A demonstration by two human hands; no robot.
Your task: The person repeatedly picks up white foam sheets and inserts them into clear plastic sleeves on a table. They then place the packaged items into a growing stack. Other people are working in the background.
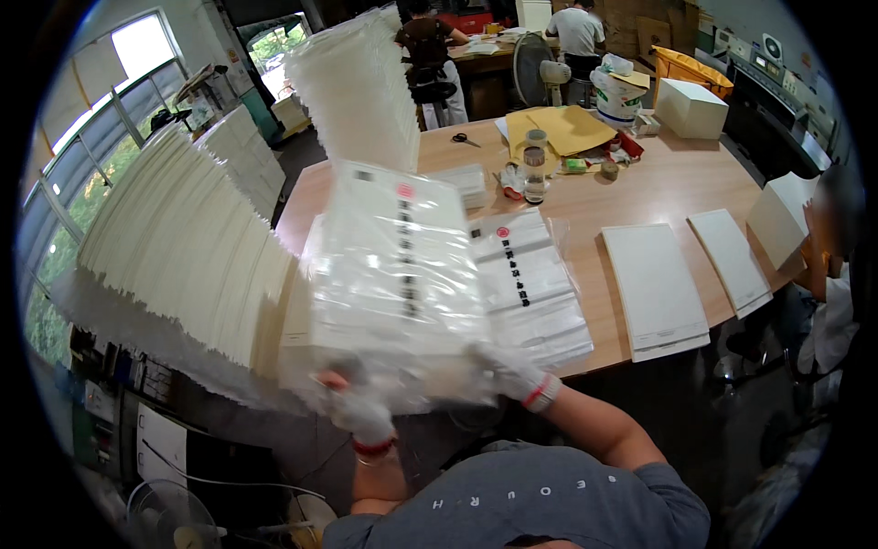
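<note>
Between my two gloved hands a clear plastic bag (402, 265), with a thick white sheet stack inside, is held up at a tilt over the table's near left part. It bears a red mark and a column of dark print. My left hand (361, 407), in a white glove with a red cuff, grips the bag's lower left corner, smeared by motion. At the lower right corner my right hand (514, 373) is closed on the bag, its fingertips blurred and partly covered by plastic. Beside it lie flat printed plastic bags (540, 297).
Tall white paper stacks (183, 256) rise at the left, another stack (357, 91) behind. Two flat white stacks (654, 288) lie right. Farther back are a water bottle (534, 169), scissors (465, 140) and yellow envelopes (572, 130). A person (828, 274) sits at the right edge.
</note>
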